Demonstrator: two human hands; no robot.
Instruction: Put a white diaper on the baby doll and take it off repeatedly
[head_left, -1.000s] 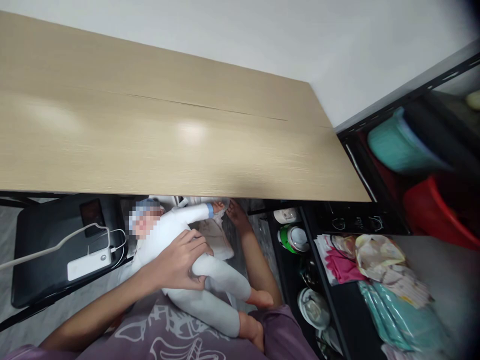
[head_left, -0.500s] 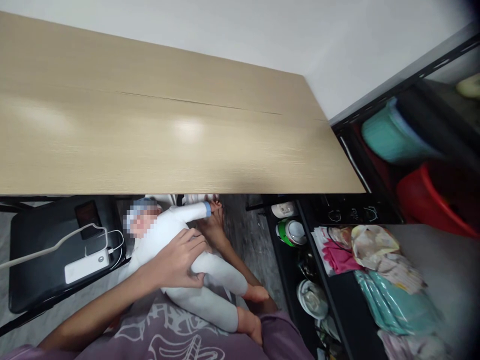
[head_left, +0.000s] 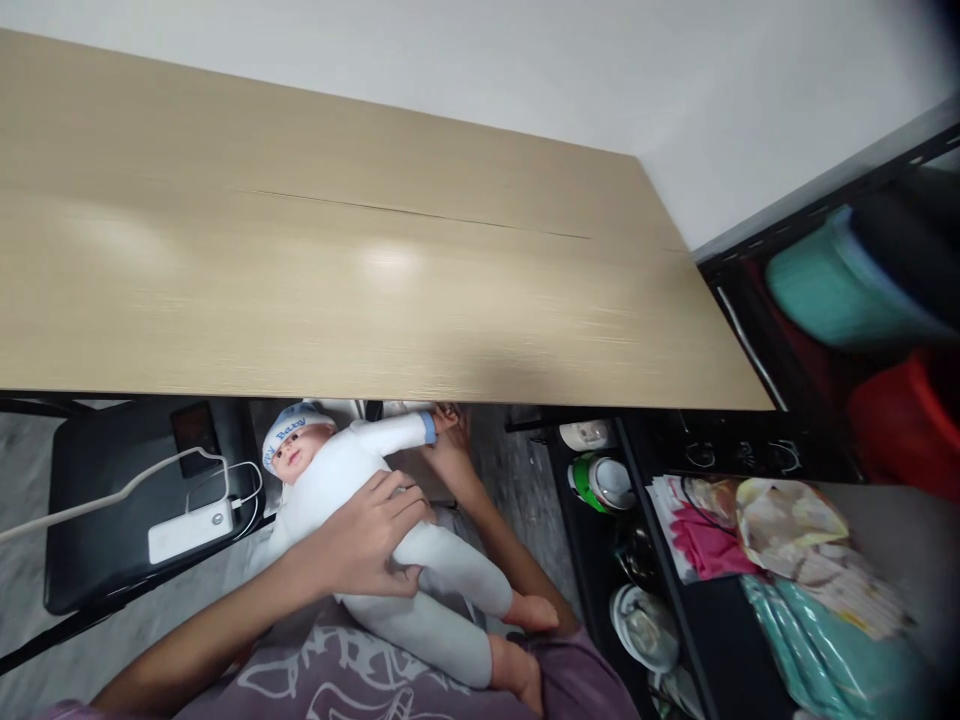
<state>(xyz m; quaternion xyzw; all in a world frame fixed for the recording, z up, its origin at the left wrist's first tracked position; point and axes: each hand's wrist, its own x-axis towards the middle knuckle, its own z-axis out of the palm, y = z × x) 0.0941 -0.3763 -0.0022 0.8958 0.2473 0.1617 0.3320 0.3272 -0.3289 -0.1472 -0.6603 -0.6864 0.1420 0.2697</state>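
A baby doll in a white suit and a white-and-blue cap lies across my lap, its bare feet toward the right. My left hand lies over the doll's belly and hip, fingers curled on it. My right hand reaches behind the doll under the edge of the wooden table, right by the doll's raised hand with its blue cuff. The table edge and the doll's arm cover most of its fingers.
A black chair at left carries a white power bank with white cables and a dark phone. A black shelf rack at right holds cups, bowls, pink and teal cloths, teal and red tubs.
My right hand has drawn in from farther right toward the doll's raised hand. The left hand has stayed on the doll's belly. The view shifted slightly.
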